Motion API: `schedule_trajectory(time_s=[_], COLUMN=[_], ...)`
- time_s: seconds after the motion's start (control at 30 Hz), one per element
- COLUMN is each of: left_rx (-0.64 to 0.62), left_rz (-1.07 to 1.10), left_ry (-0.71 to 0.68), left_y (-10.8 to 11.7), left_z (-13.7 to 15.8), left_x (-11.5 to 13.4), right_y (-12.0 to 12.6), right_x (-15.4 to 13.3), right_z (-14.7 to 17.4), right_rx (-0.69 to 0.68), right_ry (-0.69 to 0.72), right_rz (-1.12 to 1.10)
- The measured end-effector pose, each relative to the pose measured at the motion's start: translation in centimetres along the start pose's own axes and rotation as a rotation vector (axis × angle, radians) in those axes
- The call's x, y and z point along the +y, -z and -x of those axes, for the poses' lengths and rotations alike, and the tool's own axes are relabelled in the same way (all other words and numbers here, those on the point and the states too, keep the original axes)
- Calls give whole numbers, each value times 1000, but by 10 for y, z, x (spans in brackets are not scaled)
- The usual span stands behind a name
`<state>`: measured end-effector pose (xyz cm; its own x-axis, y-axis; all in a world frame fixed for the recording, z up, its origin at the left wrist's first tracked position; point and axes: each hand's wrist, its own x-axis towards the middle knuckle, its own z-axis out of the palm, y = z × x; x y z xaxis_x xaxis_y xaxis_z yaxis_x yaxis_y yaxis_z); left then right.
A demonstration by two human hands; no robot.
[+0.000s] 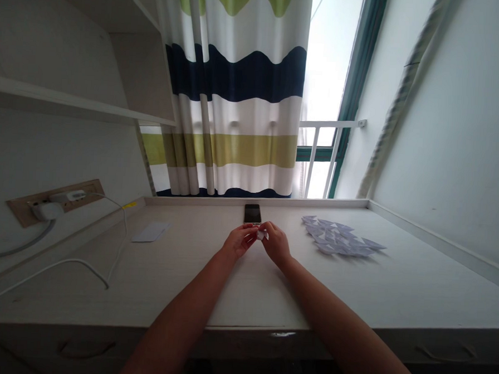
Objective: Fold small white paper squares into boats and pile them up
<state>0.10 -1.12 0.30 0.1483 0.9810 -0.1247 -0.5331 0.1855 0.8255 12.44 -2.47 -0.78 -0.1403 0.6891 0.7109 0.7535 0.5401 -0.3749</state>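
A small piece of folded white paper [262, 234] is held up between my two hands over the middle of the desk. My left hand [240, 239] pinches its left side, with the fingers closed around the edge. On the other side, my right hand [275, 243] grips the paper between thumb and fingers. Its exact folds are too small to make out. Just beyond my fingertips lies a dark phone [252, 213], flat on the desk. To the right spreads a pile of pointed folded paper pieces [339, 237]; a small stack of flat white paper [150, 232] lies to the left.
The pale desk [177, 295] has a raised rim at the back and drawers below its front edge. A white cable [124, 230] runs from the wall socket [56, 202] across its left side. Shelves [78, 105] overhang the left; a striped curtain [237, 108] hangs behind.
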Motion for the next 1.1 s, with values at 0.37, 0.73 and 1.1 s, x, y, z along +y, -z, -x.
schedule_trajectory(time_s=[0.37, 0.73, 1.1], left_rx=[100, 10, -38], left_rz=[-126, -391, -560], left_ry=[-165, -387, -297], left_y=[8, 2, 4], left_z=[-4, 0, 2], left_x=[4, 5, 4], right_y=[-1, 2, 9], right_x=[11, 16, 11], right_z=[-4, -9, -11], right_rx=[-8, -176, -147], right_ry=[-138, -467, -538], right_rz=[-479, -776, -873])
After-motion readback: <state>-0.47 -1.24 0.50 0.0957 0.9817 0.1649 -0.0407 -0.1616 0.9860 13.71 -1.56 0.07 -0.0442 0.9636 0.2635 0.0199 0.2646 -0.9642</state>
